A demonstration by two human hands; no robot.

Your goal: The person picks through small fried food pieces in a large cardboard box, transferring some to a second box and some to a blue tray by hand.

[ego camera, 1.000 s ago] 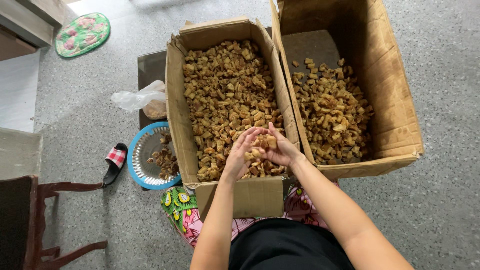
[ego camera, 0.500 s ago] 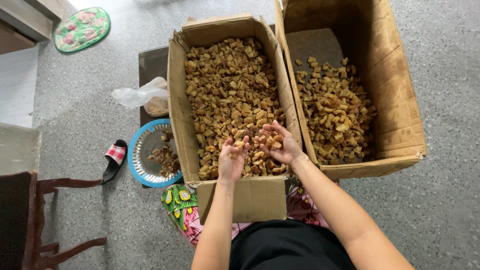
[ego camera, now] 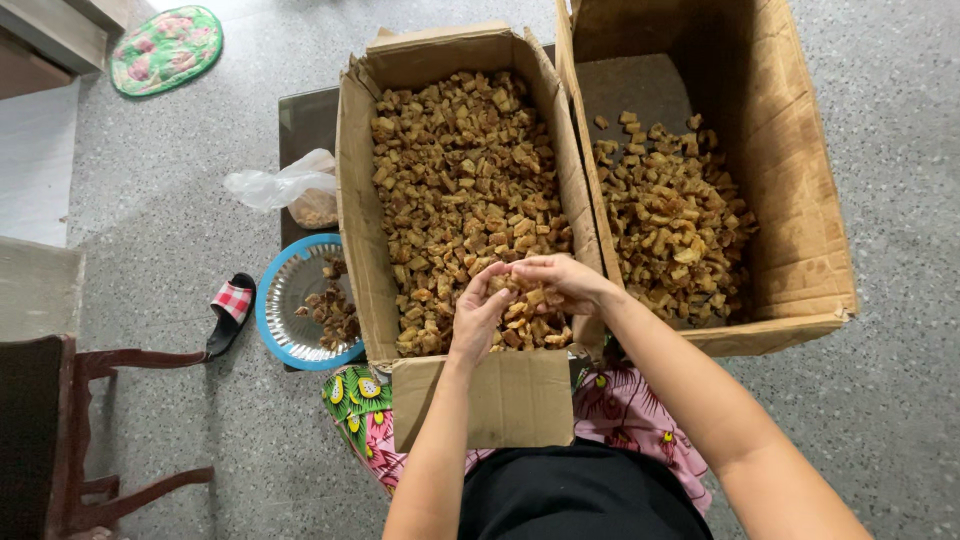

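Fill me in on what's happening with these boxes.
A person has both hands, the left hand and right hand, together over the near end of a full cardboard box of small brown chunks, holding a few pieces. A second box to the right is partly filled. A blue bowl on the left holds a few more.

Both boxes, the left box [ego camera: 365, 200] and the right box [ego camera: 800, 180], are matt brown corrugated cardboard with creased, frayed edges, and the brown chunks [ego camera: 460, 190] filling them look dry, rough and crumbly. The floor [ego camera: 170, 160] is speckled grey stone, faintly polished. The blue-rimmed plate [ego camera: 285, 290] has a shiny, possibly metal centre; the bag [ego camera: 275, 185] beside it is thin translucent plastic, and the chair [ego camera: 110, 365] is glossy dark wood.
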